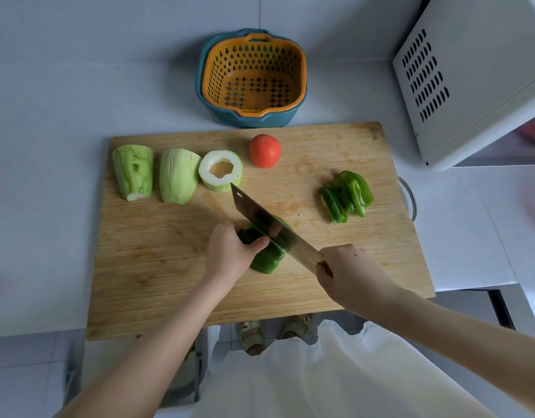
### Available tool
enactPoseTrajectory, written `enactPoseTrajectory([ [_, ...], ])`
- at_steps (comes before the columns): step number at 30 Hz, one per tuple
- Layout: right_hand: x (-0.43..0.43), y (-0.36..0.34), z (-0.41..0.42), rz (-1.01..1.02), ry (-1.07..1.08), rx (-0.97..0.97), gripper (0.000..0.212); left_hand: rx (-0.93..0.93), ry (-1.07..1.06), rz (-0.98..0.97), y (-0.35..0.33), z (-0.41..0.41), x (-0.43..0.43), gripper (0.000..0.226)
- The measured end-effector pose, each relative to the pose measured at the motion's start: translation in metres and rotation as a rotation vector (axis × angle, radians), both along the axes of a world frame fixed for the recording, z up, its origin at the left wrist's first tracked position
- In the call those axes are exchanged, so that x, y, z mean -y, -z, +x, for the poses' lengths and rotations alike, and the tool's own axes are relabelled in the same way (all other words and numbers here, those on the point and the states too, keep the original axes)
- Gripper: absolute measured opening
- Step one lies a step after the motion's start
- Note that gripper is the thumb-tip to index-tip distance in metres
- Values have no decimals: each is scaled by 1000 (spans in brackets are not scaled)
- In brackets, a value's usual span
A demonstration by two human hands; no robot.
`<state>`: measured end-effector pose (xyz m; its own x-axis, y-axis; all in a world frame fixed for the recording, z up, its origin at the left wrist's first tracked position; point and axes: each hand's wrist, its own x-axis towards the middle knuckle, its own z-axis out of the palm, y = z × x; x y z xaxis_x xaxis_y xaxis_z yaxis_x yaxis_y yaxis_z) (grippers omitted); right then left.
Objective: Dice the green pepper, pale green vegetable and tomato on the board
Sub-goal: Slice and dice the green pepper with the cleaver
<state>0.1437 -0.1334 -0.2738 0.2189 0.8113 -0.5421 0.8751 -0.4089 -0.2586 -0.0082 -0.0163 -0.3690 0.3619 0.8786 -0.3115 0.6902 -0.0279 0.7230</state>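
Mid-step one: slicing green pepper at board centre. Left hand pinning pepper, fingers curled tight on it, just beside blade. Right hand clamped around cleaver handle, blade down across pepper. Cut strips piled toward right side, strips only, no dice yet. Pale green vegetable in three chunks along far left edge, tomato whole beside them, both untouched. Next, probably: shift left fingers back from edge, another slice, then crosscut strips. Risk: fingertips close to blade.
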Motion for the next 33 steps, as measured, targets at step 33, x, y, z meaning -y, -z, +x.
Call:
enactPoseTrajectory([
  [33,6,-5,-15,-13,38,-3,36,-12,-80,-6,9,-9,10,37],
])
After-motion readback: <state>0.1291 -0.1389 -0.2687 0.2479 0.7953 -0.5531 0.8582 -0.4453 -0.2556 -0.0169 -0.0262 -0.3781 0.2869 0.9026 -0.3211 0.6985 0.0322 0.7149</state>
